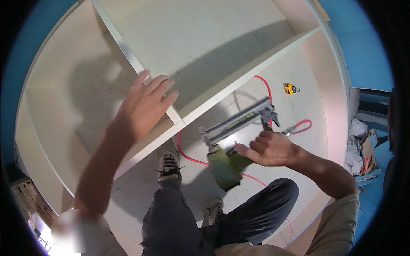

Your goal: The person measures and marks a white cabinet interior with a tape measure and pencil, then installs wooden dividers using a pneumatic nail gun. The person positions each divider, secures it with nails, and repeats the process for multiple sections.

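Observation:
My right hand (pixel 273 148) is wrapped round the handle of a green and grey nail gun (pixel 226 166), whose long metal magazine slants up to the right. A red air hose (pixel 304 125) with a metal fitting shows beside that hand. Over a thin white divider panel (pixel 124 47), my left hand (pixel 147 106) hovers with fingers spread, slightly blurred; whether it touches the panel I cannot tell. The divider meets a longer white panel (pixel 222 94) at a T-joint just right of my left hand.
A yellow tape measure (pixel 291 88) lies on the pale board inside the white cabinet frame (pixel 326 72). Red hose (pixel 192 160) loops near my shoe (pixel 169 165). Scraps and plastic bags (pixel 361 147) sit outside at the right on a blue floor (pixel 367 51).

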`<state>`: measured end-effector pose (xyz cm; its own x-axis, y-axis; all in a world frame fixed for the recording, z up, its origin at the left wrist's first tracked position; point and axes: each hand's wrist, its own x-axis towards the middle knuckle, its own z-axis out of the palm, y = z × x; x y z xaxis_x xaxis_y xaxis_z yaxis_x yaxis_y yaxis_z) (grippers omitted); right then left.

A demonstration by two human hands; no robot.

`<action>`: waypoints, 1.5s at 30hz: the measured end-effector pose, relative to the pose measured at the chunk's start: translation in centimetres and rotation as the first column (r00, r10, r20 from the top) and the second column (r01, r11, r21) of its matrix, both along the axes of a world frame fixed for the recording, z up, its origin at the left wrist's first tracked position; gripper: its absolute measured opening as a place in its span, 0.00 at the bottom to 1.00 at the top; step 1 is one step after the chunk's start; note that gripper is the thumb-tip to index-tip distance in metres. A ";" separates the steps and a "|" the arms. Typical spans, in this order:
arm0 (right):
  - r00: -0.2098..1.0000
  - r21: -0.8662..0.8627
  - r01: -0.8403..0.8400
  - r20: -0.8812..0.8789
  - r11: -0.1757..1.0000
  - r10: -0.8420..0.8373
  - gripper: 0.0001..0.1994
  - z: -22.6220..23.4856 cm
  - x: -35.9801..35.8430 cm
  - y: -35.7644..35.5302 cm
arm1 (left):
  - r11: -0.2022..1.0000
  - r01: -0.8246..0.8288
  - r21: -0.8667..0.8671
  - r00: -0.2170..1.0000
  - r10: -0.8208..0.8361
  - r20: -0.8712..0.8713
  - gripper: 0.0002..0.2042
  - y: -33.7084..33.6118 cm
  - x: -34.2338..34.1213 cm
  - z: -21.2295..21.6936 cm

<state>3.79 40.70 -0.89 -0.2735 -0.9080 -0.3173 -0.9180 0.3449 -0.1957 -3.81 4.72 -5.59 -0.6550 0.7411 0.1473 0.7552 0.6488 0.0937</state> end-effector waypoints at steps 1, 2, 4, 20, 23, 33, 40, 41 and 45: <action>0.998 0.007 0.057 0.002 0.998 -0.057 0.26 0.4 0.5 1.2 | 0.997 -0.057 0.043 0.996 0.054 0.066 0.22 -0.6 1.4 0.9; 0.994 0.008 0.112 0.004 0.994 -0.112 0.23 1.0 1.1 2.5 | 0.978 -0.171 0.121 0.978 0.153 0.143 0.23 -1.0 3.4 2.0; 0.950 0.020 0.288 0.122 0.957 -0.289 0.26 3.5 1.6 5.1 | 0.912 -0.371 0.175 0.899 0.306 0.312 0.24 -2.1 7.6 2.6; 0.596 0.802 0.491 -0.024 0.341 -0.803 0.28 34.7 -5.7 12.4 | 0.608 -0.773 -0.180 0.390 0.679 0.622 0.30 -4.8 14.7 2.3; 0.623 0.838 0.477 -0.108 0.267 -0.775 0.31 43.9 -12.1 11.3 | 0.488 -0.868 -0.095 0.243 0.584 0.775 0.28 -2.8 14.1 7.3; 0.747 0.425 0.665 -0.374 0.615 -0.550 0.22 63.9 -38.0 -4.4 | 0.087 -0.935 -0.343 -0.279 0.414 0.866 0.17 -3.9 19.1 16.0; 0.862 0.230 0.413 -0.411 0.881 -0.297 0.20 63.0 -50.3 -14.9 | -0.205 -0.834 -0.512 -0.551 0.265 0.791 0.16 -3.8 16.3 21.6; 0.897 0.248 0.406 -0.293 0.879 -0.332 0.22 61.4 -53.3 -15.2 | -0.253 -0.822 -0.510 -0.565 0.249 0.787 0.16 -3.6 15.3 21.3; 0.956 0.463 0.201 -0.283 0.863 -0.070 0.29 49.5 -65.2 -20.5 | -0.454 -0.791 -0.409 -0.528 0.169 0.833 0.14 -4.9 7.3 20.5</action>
<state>-61.40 20.18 48.61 -0.5111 -0.6061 -0.6094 -0.8503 0.4602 0.2555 3.53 -0.15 14.87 -0.1953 -0.5759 -0.7938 -0.8828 -0.2493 0.3981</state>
